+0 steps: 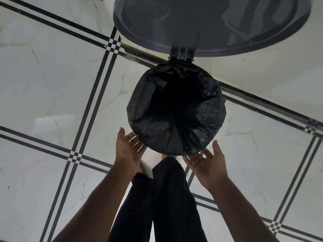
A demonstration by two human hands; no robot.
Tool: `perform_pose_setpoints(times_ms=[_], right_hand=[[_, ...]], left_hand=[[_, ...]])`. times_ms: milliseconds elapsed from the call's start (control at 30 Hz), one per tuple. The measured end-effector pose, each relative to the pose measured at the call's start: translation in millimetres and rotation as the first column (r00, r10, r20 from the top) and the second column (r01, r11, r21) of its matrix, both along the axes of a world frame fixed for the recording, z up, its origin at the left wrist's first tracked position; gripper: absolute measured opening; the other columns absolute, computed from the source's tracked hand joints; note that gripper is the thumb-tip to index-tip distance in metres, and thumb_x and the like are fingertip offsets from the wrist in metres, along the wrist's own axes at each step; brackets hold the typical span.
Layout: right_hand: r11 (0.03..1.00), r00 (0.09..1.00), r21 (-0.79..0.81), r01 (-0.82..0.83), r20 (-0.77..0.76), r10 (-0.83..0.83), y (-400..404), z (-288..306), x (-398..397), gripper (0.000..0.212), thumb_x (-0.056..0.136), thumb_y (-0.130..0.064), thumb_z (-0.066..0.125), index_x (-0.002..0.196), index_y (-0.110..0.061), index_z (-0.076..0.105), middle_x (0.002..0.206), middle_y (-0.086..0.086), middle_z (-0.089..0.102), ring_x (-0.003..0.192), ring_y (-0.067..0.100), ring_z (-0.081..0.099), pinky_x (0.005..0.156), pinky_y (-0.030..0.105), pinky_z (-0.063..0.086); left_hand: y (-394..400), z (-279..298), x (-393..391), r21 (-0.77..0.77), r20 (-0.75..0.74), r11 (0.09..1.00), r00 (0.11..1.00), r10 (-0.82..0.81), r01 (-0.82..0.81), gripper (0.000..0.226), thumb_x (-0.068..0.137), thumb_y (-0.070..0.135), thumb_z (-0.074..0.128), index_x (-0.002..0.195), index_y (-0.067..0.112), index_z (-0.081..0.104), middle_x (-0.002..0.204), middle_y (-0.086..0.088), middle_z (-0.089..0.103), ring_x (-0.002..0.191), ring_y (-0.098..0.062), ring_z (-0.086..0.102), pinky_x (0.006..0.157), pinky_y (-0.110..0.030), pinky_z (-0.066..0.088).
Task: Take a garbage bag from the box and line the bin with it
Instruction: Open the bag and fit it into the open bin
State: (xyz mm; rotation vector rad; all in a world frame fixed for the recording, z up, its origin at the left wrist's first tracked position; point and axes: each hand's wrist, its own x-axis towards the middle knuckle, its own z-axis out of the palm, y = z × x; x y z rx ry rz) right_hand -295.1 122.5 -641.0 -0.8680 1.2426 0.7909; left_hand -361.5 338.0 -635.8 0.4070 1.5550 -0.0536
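Observation:
A round pedal bin stands on the floor below me, its dark lid (211, 23) swung up and open at the top of the view. A black garbage bag (201, 112) covers the bin's mouth and is folded over its rim all round. My left hand (129, 149) is open, palm up, at the rim's near left edge. On the near right side my right hand (208, 163) is open with spread fingers, just below the rim. Neither hand grips the bag. The box of bags is out of view.
White marble-look floor tiles (52, 84) with black double border lines surround the bin. My legs in dark trousers (164, 198) stand right in front of the bin. A white wall with a dark skirting line (262, 102) runs behind it.

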Motion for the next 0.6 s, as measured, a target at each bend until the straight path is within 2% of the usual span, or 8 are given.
perform_pose_setpoints(times_ms=[167,300,367,400,467,500,533,600], right_hand=[[0.998,0.998,-0.027,0.064,0.027,-0.063,-5.1,-7.9,8.9,0.06,0.094,-0.06,0.049,0.114,-0.006,0.064,0.118,0.014,0.069,0.119,0.03,0.064,0.104,0.051,0.047],[0.994,0.995,-0.041,0.097,0.023,-0.096,-6.9,-14.8,15.6,0.057,0.091,-0.061,0.055,0.101,-0.005,0.064,0.102,0.011,0.059,0.108,0.028,0.055,0.106,0.05,0.047],[0.993,0.994,-0.061,0.102,0.055,-0.099,-8.3,-15.4,15.7,0.054,0.091,-0.058,0.056,0.102,-0.006,0.062,0.11,0.013,0.058,0.109,0.031,0.058,0.106,0.051,0.047],[0.993,0.992,-0.065,0.1,0.078,-0.095,-9.4,-14.5,15.4,0.051,0.091,-0.057,0.057,0.103,-0.007,0.061,0.11,0.014,0.058,0.108,0.032,0.059,0.105,0.051,0.048],[0.996,0.991,-0.065,0.059,0.128,-0.05,-12.4,-8.8,15.4,0.049,0.091,-0.054,0.059,0.108,-0.009,0.059,0.11,0.015,0.059,0.108,0.034,0.06,0.104,0.052,0.048],[0.998,0.989,-0.059,0.021,0.151,-0.012,-13.5,-5.2,16.0,0.046,0.092,-0.051,0.06,0.112,-0.01,0.059,0.11,0.015,0.061,0.109,0.034,0.061,0.104,0.052,0.049],[0.998,0.984,-0.055,-0.022,0.173,0.032,-14.8,-2.2,16.8,0.042,0.094,-0.046,0.061,0.114,-0.01,0.06,0.11,0.014,0.064,0.11,0.034,0.063,0.104,0.051,0.05],[0.989,0.963,-0.067,-0.13,0.229,0.142,-17.1,0.6,18.3,0.03,0.098,-0.034,0.058,0.114,-0.009,0.063,0.105,0.01,0.069,0.105,0.029,0.067,0.099,0.047,0.053]], left_hand=[[-1.3,-3.5,0.5,-0.002,0.025,1.0,1.0,-0.005,0.005,0.052,0.099,0.054,0.036,0.102,0.008,0.061,0.101,-0.009,0.065,0.098,-0.023,0.063,0.089,-0.037,0.051],[0.7,-3.3,1.7,-0.011,0.007,0.999,0.999,-0.032,0.032,0.051,0.102,0.05,0.032,0.109,0.009,0.061,0.107,-0.009,0.067,0.103,-0.024,0.063,0.091,-0.037,0.048],[-2.3,-3.5,0.2,0.161,-0.102,0.975,0.985,-0.14,0.155,0.039,0.104,0.039,0.034,0.112,0.011,0.06,0.108,-0.009,0.066,0.101,-0.023,0.063,0.087,-0.036,0.049],[-3.4,-2.6,-2.8,0.339,-0.227,0.887,0.942,-0.246,0.313,0.03,0.102,0.031,0.037,0.111,0.013,0.06,0.107,-0.007,0.066,0.1,-0.023,0.063,0.084,-0.035,0.05],[-6.0,7.7,-8.1,0.665,-0.468,0.395,0.766,-0.441,0.634,0.019,0.096,0.016,0.043,0.105,0.017,0.059,0.102,0.001,0.064,0.096,-0.02,0.061,0.08,-0.034,0.05],[-8.9,14.5,-7.2,0.755,-0.489,0.134,0.687,-0.537,0.642,0.019,0.093,0.009,0.046,0.105,0.016,0.06,0.102,0.004,0.061,0.095,-0.018,0.059,0.081,-0.032,0.05],[-13.9,21.6,-3.1,0.812,-0.456,-0.037,0.596,-0.661,0.582,0.022,0.091,0.005,0.05,0.107,0.014,0.061,0.105,0.006,0.059,0.098,-0.016,0.058,0.083,-0.028,0.049],[-28.4,30.0,13.2,0.864,-0.381,-0.214,0.313,-0.87,0.456,0.029,0.09,0.007,0.054,0.118,0.012,0.063,0.121,0.003,0.057,0.114,-0.014,0.054,0.096,-0.022,0.045]])
